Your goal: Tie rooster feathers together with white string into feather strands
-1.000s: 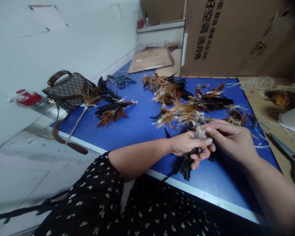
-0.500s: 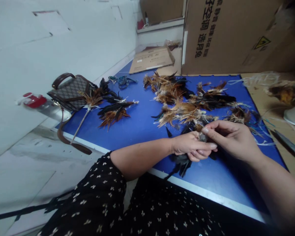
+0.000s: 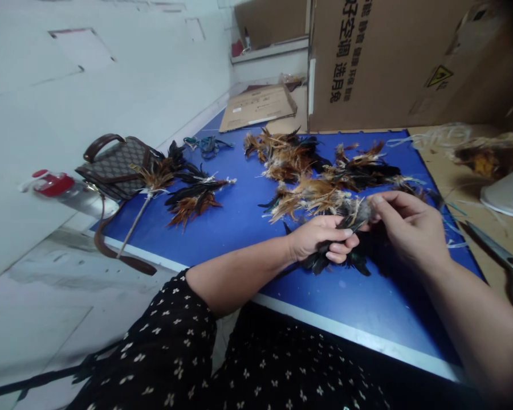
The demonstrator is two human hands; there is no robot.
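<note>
My left hand [image 3: 322, 239] is closed around a bunch of black feathers [image 3: 318, 261], whose dark ends fan out below my fingers. The grey, fluffy end of the bunch sticks up to the right. My right hand [image 3: 404, 225] pinches at that fluffy end with thumb and forefinger; what exactly lies between the fingertips is too small to tell. Just beyond my hands, brown and cream feather bunches [image 3: 310, 196] lie on the blue board [image 3: 235, 245]. Darker bunches [image 3: 363, 171] are behind them on the right.
At the left are a patterned handbag [image 3: 119, 165], a bottle with a red cap [image 3: 53, 183] and black-brown feather bunches [image 3: 194, 196]. Scissors [image 3: 500, 253] and a white rounded object [image 3: 511, 191] lie at the right. A large carton [image 3: 393, 68] stands behind.
My left hand has turned, so the feathers' fluffy end now shows above my fingers. My right hand has drawn slightly away from my left. The view has shifted a little.
</note>
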